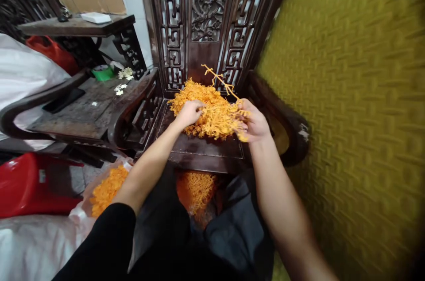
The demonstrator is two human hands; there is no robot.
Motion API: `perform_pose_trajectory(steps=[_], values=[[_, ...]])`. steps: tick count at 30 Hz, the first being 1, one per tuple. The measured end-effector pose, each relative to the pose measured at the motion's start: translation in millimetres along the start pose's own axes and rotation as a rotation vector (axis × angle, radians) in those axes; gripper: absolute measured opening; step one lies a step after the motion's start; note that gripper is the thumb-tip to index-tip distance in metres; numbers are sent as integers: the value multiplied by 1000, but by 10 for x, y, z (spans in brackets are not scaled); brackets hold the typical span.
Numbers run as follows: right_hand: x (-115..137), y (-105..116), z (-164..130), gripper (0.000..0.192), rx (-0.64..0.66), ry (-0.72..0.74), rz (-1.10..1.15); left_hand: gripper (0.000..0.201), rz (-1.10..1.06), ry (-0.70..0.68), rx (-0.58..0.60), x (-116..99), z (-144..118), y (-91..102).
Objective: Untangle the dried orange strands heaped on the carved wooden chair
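A heap of orange branched sprigs (195, 92), plastic-looking and tangled, lies on the seat of a dark carved wooden chair (212, 154). My left hand (190, 113) is at the heap's near left side, its fingers curled and pinching into the sprigs; the fingertips are partly hidden. At the right side, my right hand (255, 122) is closed around a bunch of the sprigs (226, 121). One long bare orange stem (219, 79) sticks up and left from beside its fingers.
Below the seat, between my legs, sit more orange sprigs (199, 188). An open plastic bag with orange pieces (108, 188) stands at left near a red stool (29, 185). Green tape (102, 72) and white bits lie on the neighbouring chair. A yellow textured surface (348, 95) rises close at right.
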State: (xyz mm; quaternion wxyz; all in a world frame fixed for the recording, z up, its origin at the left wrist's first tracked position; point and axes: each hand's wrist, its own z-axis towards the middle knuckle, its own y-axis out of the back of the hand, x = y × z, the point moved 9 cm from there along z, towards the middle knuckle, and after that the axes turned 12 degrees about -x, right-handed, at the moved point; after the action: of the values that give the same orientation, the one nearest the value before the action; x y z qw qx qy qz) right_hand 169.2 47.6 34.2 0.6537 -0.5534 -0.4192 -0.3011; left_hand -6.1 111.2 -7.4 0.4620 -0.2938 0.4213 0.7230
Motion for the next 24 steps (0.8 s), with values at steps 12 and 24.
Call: perform_pose_trajectory(steps=[12,24], values=[[-830,-225,106,41,152,-296,-55,29,-187,-35,221,-782,-429,299],[-730,-438,52,41,-79,288,-425,30,-206,366,-106,-245,-506,612]])
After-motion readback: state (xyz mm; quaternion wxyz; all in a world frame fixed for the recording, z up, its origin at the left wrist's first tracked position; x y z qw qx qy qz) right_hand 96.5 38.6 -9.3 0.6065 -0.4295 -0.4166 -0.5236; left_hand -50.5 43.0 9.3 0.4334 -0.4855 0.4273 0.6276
